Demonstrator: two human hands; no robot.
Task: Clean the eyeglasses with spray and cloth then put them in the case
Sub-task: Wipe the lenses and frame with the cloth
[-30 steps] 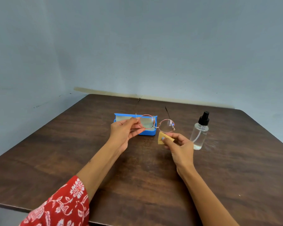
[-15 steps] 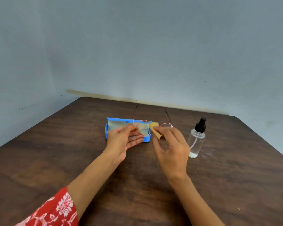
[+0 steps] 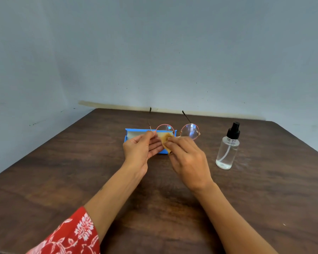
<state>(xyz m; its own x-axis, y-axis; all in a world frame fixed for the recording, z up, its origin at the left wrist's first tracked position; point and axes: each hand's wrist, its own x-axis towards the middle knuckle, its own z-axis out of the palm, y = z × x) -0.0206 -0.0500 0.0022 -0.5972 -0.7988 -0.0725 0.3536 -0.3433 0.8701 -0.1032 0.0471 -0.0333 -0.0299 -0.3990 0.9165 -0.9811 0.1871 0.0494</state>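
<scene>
Round eyeglasses [image 3: 189,131] with a thin pink-gold frame are held up above the table, temples pointing away from me. My left hand [image 3: 140,150] pinches the frame at the left lens's outer edge. My right hand [image 3: 186,158] pinches a small yellow cloth [image 3: 164,138] against the lower part of the left lens. Behind the hands lies the open blue case [image 3: 131,133] with a pale lining, partly hidden by my left hand. A clear spray bottle [image 3: 227,151] with a black pump top stands upright to the right.
The dark wooden table [image 3: 81,171] sits in a corner of grey-blue walls. Its far edge runs along the back wall, just behind the glasses' temples. My left forearm has a red patterned sleeve [image 3: 72,237] at the bottom left.
My right hand has carried the cloth from below the right lens across onto the left lens. The right lens now shows uncovered. My left hand keeps its hold on the frame.
</scene>
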